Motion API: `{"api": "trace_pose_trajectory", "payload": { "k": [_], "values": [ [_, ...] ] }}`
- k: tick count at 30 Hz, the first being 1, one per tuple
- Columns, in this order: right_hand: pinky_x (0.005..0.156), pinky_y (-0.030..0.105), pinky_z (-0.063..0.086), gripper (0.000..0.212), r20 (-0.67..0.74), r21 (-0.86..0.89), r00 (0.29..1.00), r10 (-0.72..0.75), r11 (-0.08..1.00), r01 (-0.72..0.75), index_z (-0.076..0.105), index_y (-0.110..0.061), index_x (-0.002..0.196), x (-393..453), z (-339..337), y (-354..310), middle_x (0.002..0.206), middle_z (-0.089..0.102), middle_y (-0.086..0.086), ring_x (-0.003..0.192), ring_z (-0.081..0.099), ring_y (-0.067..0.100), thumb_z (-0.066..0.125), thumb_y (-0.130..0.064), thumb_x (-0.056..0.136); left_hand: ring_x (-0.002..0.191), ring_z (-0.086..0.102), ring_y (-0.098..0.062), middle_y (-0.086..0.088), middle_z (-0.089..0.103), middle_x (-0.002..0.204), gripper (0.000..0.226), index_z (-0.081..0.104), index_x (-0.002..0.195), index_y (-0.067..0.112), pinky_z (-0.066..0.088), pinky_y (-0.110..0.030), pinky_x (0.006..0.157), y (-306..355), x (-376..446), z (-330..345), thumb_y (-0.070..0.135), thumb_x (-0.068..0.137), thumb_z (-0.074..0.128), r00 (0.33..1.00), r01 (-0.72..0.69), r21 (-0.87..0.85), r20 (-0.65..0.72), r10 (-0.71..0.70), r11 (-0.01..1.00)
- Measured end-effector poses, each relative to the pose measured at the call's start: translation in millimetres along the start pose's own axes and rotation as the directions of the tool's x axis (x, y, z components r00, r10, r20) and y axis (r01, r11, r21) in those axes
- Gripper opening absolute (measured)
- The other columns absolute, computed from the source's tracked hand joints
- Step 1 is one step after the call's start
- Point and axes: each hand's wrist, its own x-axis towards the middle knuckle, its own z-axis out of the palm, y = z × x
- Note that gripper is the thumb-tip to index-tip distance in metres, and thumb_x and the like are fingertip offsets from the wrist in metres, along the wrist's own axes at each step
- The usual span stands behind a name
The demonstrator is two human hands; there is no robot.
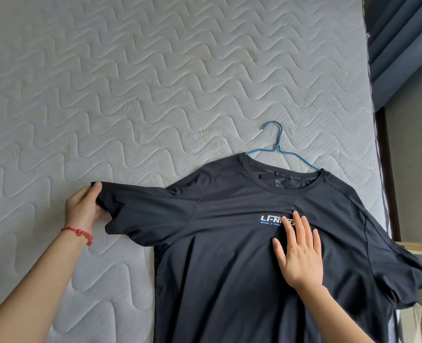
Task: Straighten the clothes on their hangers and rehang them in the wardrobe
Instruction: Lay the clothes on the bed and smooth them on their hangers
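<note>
While the right hand (300,253) lies flat with straight, spread fingers on the chest of the dark T-shirt (229,243), just below its printed logo (275,219), it seems to serve as an anchor, pinning the cloth to the mattress (130,82) so the body does not slide when the other side is pulled. Further left, the left hand (86,206), with a red bracelet (80,233) at the wrist, pinches the hem of the shirt's sleeve (130,206) between thumb and curled fingers and draws it outward, away from the pinned chest; this reads as smoothing the sleeve flat. The opposite sleeve hangs rumpled over the right edge of the bed, probably the next part to be pulled straight. Beyond the hands, the collar lies open with a blue wire hanger (278,147) threaded through it, hook pointing away across the mattress, so the garment is being straightened while already on its hanger. At the far right, a blue curtain (403,33) hangs beside the bed; no wardrobe is in view.
</note>
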Motion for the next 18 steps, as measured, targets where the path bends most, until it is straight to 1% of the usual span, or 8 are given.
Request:
{"api": "trace_pose_trajectory", "payload": {
  "k": [2, 4, 5, 8, 10, 12, 16, 18],
  "values": [
    [0.113, 0.03, 0.0, 0.069, 0.003, 0.0, 1.0, -0.001, 1.0, 0.001, 0.039, -0.018, 0.138, 0, 0, 0, 0.148, 0.037, 0.008, 0.137, 0.021, 0.021, 0.005, -0.057, 0.092, 0.086, 0.06, -0.022, -0.009, 0.065, 0.099, 0.035, 0.06, 0.107, 0.005, 0.054, -0.028, 0.07, -14, 4, -8, 0.036, 0.095, 0.046, 0.99, 0.125, 0.121, 0.05, -0.132, 0.985],
    [0.113, 0.03, -0.001, 0.068, 0.004, -0.009, 1.0, 0.002, 1.0, -0.002, 0.038, -0.019, 0.138, -1, 2, 0, 0.149, 0.036, 0.007, 0.138, 0.02, 0.021, 0.005, -0.057, 0.092, 0.103, 0.055, -0.023, -0.008, 0.056, 0.113, 0.049, 0.049, 0.125, 0.013, 0.046, -0.036, 0.086, -26, 2, -13, 0.048, 0.093, 0.039, 0.952, 0.245, 0.22, 0.13, -0.277, 0.944],
    [0.113, 0.029, -0.001, 0.068, 0.003, -0.013, 1.0, 0.003, 1.0, -0.003, 0.038, -0.019, 0.138, -1, 2, 0, 0.149, 0.036, 0.007, 0.138, 0.02, 0.02, 0.005, -0.057, 0.092, 0.102, 0.055, -0.022, -0.007, 0.057, 0.11, 0.046, 0.049, 0.123, 0.016, 0.045, -0.035, 0.084, -28, 0, -14, 0.048, 0.092, 0.041, 0.94, 0.265, 0.256, 0.148, -0.309, 0.93],
    [0.113, 0.029, -0.001, 0.068, 0.003, -0.017, 1.0, 0.002, 1.0, -0.002, 0.039, -0.018, 0.138, 0, 2, 0, 0.149, 0.037, 0.008, 0.138, 0.02, 0.021, 0.007, -0.056, 0.092, 0.066, 0.051, -0.019, -0.008, 0.059, 0.08, 0.032, 0.061, 0.087, 0.013, 0.038, -0.022, 0.052, -30, -8, -14, 0.042, 0.075, 0.067, 0.934, 0.233, 0.458, 0.141, -0.329, 0.858],
    [0.112, 0.03, -0.001, 0.067, 0.0, -0.02, 1.0, 0.0, 1.0, 0.0, 0.039, -0.018, 0.138, -1, 1, 0, 0.149, 0.037, 0.008, 0.137, 0.02, 0.021, 0.008, -0.056, 0.092, 0.063, 0.049, -0.016, -0.007, 0.06, 0.078, 0.025, 0.063, 0.085, 0.013, 0.033, -0.018, 0.044, -35, -10, -16, 0.032, 0.074, 0.074, 0.919, 0.22, 0.596, 0.14, -0.369, 0.772],
    [0.112, 0.03, 0.0, 0.066, -0.003, -0.025, 1.0, 0.0, 1.0, 0.0, 0.04, -0.017, 0.137, 0, 1, -1, 0.149, 0.037, 0.008, 0.137, 0.02, 0.021, 0.012, -0.055, 0.092, 0.069, 0.055, -0.016, -0.008, 0.064, 0.084, 0.017, 0.064, 0.095, 0.009, 0.043, -0.015, 0.043, -37, -14, -18, 0.015, 0.08, 0.068, 0.904, 0.247, 0.518, 0.18, -0.387, 0.819],
    [0.112, 0.03, 0.0, 0.063, -0.007, -0.032, 1.0, 0.0, 1.0, 0.0, 0.039, -0.018, 0.138, 0, 2, 0, 0.149, 0.037, 0.008, 0.137, 0.02, 0.021, 0.017, -0.053, 0.091, 0.083, 0.07, -0.018, -0.008, 0.072, 0.092, 0.022, 0.06, 0.107, 0.004, 0.058, -0.028, 0.073, -41, -20, -37, -0.001, 0.09, 0.046, 0.877, 0.363, 0.082, 0.306, -0.37, 0.928],
    [0.112, 0.03, 0.0, 0.064, -0.013, -0.032, 1.0, 0.0, 0.999, 0.0, 0.039, -0.018, 0.138, -1, 2, 0, 0.149, 0.037, 0.008, 0.138, 0.019, 0.021, 0.014, -0.054, 0.092, 0.08, 0.07, -0.02, -0.006, 0.073, 0.089, 0.022, 0.06, 0.102, 0.009, 0.058, -0.025, 0.067, -45, -25, -44, -0.001, 0.093, 0.043, 0.894, 0.331, 0.113, 0.28, -0.35, 0.937]
  ]
}}
